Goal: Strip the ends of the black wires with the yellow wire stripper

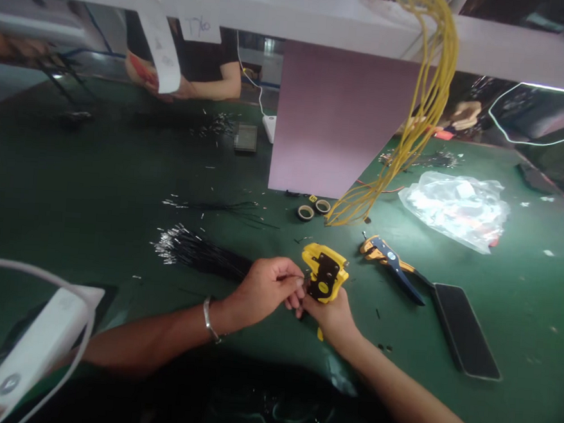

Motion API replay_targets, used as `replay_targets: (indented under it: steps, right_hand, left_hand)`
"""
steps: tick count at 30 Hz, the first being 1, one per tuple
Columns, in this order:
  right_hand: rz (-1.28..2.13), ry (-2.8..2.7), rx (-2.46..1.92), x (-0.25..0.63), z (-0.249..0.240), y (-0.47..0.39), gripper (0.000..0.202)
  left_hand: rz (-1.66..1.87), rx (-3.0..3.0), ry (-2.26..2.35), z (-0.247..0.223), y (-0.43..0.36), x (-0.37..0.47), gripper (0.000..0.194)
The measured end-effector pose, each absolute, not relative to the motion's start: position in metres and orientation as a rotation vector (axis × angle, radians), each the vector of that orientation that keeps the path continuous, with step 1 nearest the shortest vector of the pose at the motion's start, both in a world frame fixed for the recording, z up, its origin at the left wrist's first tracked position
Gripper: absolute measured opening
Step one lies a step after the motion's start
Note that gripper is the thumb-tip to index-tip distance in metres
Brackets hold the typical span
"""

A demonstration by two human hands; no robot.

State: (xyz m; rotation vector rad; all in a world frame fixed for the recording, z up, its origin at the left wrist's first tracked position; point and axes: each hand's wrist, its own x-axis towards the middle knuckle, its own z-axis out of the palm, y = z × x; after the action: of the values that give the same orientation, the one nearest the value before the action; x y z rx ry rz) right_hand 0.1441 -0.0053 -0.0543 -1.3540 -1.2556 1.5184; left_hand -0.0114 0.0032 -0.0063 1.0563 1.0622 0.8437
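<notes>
My right hand [330, 315] is closed round a yellow and black hand tool [326, 276], its head pointing up and away. Just left of it, my left hand [270, 285], with a silver bracelet at the wrist, is pinched close to the tool's jaws. A thin dark wire seems to be between its thumb and finger, though most of it is hidden. Behind the left hand lies a thick bundle of black wires [202, 251] with bare silvery ends toward the left. A smaller group of black wires [229, 206] is spread out beyond it.
An orange and blue tool [394, 264] and a dark phone [467, 331] lie right. Yellow wires [413, 137] hang from a shelf [257, 10] beside a pink board [337, 119]. Tape rolls [306, 213], a plastic bag [456, 207] and a white power strip [41, 343] are around. People sit opposite.
</notes>
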Motion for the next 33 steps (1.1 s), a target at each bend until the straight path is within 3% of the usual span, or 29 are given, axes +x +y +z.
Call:
replay_targets:
  steps: [9,33]
  right_hand:
    - [1.893,-1.345,-1.135,0.167,-0.040,-0.001,0.020]
    - [2.142,-1.257,-0.923,0.170,-0.043,-0.002,0.022]
  left_hand:
    - [0.862,1.075,1.176,0.000,0.016,-0.025,0.007]
    - [0.824,1.305,1.315,0.005,0.023,-0.032,0.012]
